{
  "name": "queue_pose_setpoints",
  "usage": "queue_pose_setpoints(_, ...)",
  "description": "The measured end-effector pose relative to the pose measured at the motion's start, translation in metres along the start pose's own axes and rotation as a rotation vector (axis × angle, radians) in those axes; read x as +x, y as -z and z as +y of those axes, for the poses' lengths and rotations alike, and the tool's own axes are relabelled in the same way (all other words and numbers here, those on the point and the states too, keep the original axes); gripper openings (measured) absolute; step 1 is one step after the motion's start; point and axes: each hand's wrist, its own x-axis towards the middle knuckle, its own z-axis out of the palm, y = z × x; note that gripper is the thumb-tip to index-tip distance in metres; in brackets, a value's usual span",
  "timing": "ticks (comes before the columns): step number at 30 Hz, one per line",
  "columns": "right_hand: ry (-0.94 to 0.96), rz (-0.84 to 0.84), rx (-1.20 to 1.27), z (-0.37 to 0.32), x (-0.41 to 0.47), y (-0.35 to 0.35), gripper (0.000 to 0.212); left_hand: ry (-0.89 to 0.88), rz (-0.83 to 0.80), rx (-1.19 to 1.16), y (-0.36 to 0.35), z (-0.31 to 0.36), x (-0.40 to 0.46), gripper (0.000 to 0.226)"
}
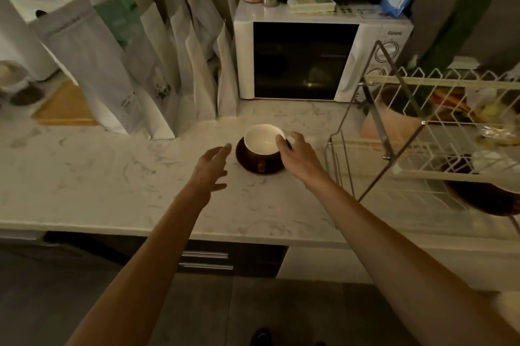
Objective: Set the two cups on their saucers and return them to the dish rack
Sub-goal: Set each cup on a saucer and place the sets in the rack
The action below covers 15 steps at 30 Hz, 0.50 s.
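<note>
Right hand (297,151) gripping cup (263,140), saucer (260,161) beneath

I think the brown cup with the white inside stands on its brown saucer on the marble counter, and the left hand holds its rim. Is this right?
Not quite. In the head view, the right hand holds the rim of the brown cup with the white inside, not the left hand, which hovers open beside the brown saucer. The cup does stand on it on the marble counter.
</note>
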Motion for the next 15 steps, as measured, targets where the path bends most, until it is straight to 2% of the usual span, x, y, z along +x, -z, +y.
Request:
queue_pose_setpoints(6,-0.101,-0.034,0.16,0.014,0.029,-0.013,0.058,0.006,-0.009,-0.036,-0.016,0.002,0.04,0.065)
queue_pose_setpoints(15,-0.173,-0.008,0.248,0.03,0.058,-0.026,0.059,0.059,-0.04,-0.071,-0.033,-0.001,0.075,0.064)
